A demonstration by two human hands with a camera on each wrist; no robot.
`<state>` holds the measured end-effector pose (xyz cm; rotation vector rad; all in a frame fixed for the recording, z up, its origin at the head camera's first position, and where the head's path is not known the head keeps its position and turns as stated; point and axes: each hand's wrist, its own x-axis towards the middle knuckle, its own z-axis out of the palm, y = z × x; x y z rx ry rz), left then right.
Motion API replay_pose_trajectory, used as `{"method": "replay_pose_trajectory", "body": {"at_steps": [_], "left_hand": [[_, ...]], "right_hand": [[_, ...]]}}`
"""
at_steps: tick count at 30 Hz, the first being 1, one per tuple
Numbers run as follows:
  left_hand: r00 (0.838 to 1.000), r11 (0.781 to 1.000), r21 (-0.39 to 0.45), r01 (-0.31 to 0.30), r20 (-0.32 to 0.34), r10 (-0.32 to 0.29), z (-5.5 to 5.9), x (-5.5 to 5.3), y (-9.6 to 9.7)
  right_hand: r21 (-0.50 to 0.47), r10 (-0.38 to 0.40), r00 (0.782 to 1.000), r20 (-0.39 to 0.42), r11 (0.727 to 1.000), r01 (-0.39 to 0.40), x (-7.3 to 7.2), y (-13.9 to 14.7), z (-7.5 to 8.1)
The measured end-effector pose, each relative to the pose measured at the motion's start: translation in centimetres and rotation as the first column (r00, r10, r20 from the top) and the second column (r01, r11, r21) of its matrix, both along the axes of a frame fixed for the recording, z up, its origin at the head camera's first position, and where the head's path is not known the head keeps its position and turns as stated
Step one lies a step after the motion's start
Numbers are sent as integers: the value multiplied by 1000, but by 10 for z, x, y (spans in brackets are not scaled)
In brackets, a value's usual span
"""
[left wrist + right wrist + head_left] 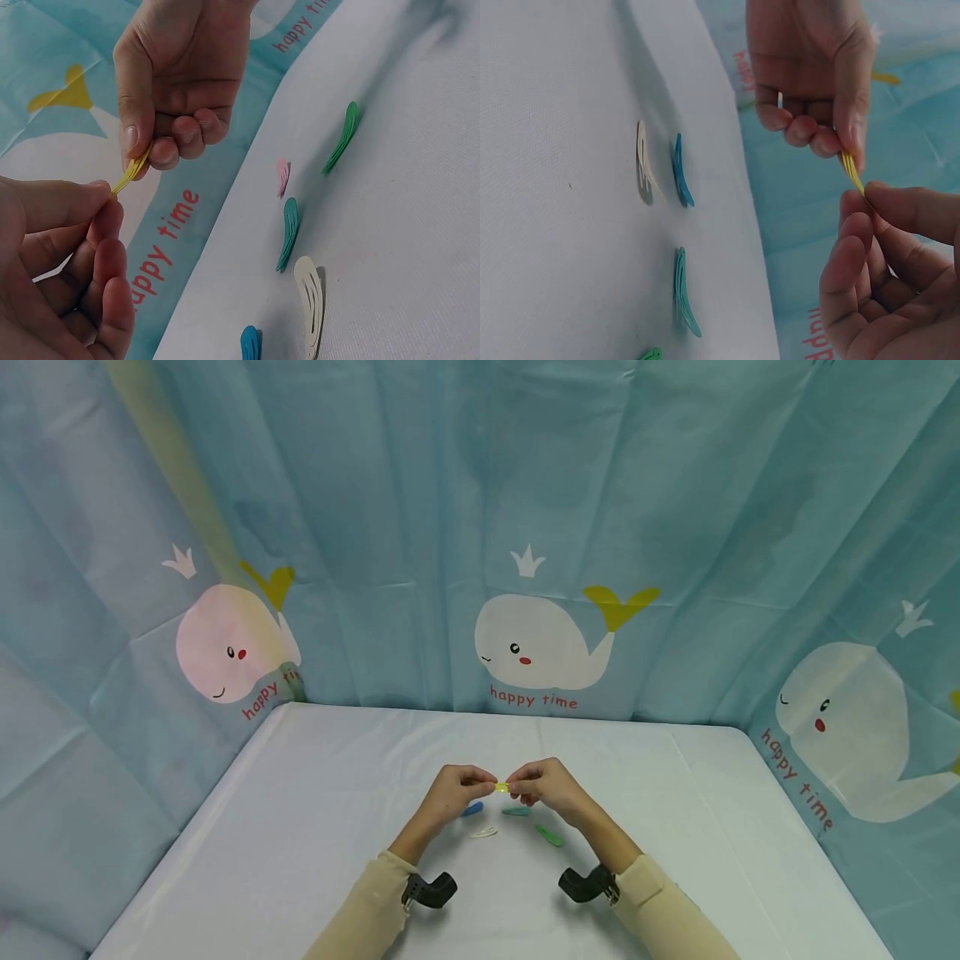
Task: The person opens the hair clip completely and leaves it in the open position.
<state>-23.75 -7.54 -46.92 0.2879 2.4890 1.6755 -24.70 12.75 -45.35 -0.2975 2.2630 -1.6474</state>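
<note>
Yellow clip (502, 787) is held up off the table, stretched between your two hands past the loose clips. Nearest you are your beige sleeves (367, 906), with a black wrist camera (432, 891) sticking inward at each cuff. Beyond them on the cloth lie the white clip (483, 832) and, to its right, the green clip (549, 836). Farther on come the blue clip (473, 809), partly covered by your left hand in the head view, and the teal clip (516, 811); the pink clip (283, 176) shows near the teal one from your left wrist. Your left hand (448, 792) pinches one end of the yellow clip between thumb and finger, and your right hand (553, 789) pinches the other end. Past them stretches the white table (360, 735), then the blue curtain (420, 635) printed with whales (555, 647).
</note>
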Motion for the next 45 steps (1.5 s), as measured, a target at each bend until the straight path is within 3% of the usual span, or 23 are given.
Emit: {"method": "replay_pose_trajectory", "body": {"at_steps": [11, 19, 29, 36, 45], "left_hand": [[999, 999, 3, 51, 1, -51, 0, -1, -1], [999, 999, 25, 29, 23, -29, 2, -1, -4], [997, 996, 42, 74, 4, -74, 1, 0, -3], [997, 997, 53, 64, 39, -66, 1, 0, -2], [998, 997, 69, 43, 36, -46, 0, -1, 0]], "right_hand": [[-11, 39, 999, -6, 999, -39, -3, 2, -7], [-46, 6, 1000, -4, 999, -6, -3, -5, -7], [-45, -23, 1000, 6, 999, 24, -2, -2, -9], [-46, -21, 1000, 0, 999, 21, -2, -1, -11], [-61, 4, 1000, -13, 998, -5, -1, -3, -9]]}}
